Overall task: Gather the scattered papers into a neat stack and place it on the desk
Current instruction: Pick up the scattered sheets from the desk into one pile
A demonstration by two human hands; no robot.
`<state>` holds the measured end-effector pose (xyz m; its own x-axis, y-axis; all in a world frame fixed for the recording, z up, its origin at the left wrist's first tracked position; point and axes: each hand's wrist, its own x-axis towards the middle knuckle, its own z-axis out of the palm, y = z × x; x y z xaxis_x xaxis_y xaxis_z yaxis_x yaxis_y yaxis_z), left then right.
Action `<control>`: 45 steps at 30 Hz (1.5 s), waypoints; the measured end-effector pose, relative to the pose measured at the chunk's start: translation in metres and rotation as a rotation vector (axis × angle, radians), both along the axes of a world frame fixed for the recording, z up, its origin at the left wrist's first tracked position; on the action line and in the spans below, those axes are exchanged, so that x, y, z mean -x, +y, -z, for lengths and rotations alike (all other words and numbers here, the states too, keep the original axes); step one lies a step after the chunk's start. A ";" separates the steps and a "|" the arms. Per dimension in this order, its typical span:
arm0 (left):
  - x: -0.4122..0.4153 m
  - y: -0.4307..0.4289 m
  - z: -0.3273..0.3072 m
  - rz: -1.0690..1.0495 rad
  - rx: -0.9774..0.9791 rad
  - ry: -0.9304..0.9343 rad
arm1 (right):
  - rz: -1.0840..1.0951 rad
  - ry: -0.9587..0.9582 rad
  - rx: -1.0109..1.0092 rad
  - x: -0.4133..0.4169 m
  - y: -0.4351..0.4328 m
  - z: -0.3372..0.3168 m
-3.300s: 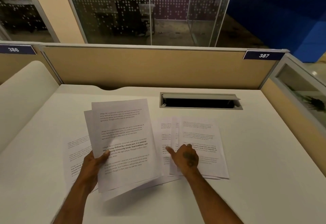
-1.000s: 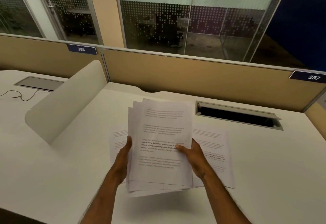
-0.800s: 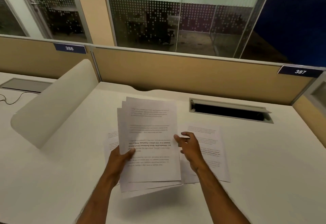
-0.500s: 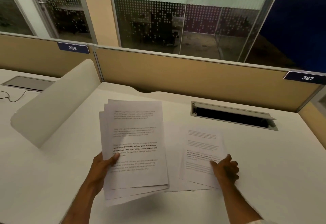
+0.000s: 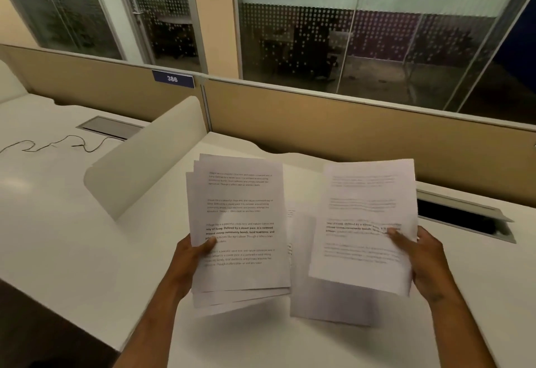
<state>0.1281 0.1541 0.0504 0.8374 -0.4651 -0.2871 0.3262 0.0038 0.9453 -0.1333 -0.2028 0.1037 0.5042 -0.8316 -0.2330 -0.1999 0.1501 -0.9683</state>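
Observation:
My left hand [image 5: 193, 257] grips a loose stack of printed papers [image 5: 237, 208] by its left edge, held up over the white desk [image 5: 87, 251]. The sheets in it are fanned slightly out of line. My right hand [image 5: 420, 254] holds a separate printed sheet [image 5: 365, 202] lifted off the desk, thumb on its face near the right edge. Below that sheet another paper [image 5: 301, 295] lies on the desk, partly hidden and blurred. A sliver of a further sheet [image 5: 290, 216] shows between the two held bundles.
A curved white divider [image 5: 139, 161] rises left of the papers. A cable slot [image 5: 464, 216] is sunk in the desk at the right. A tan partition [image 5: 348, 124] with label 386 [image 5: 173, 79] backs the desk. A black cable [image 5: 58, 144] lies on the neighbouring desk.
My right hand has picked a sheet up from the desk at the right and raised it beside the stack. The left hand keeps its hold on the stack. The camera has turned left.

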 end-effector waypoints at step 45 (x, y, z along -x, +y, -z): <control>-0.079 0.085 0.013 0.022 0.001 -0.040 | 0.408 0.709 -0.036 -0.016 0.074 0.123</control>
<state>0.2074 0.2394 0.0378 0.8377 -0.4839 -0.2530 0.2882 -0.0019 0.9576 -0.1171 -0.1289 -0.0192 -0.1134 -0.9038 -0.4126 -0.6862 0.3715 -0.6254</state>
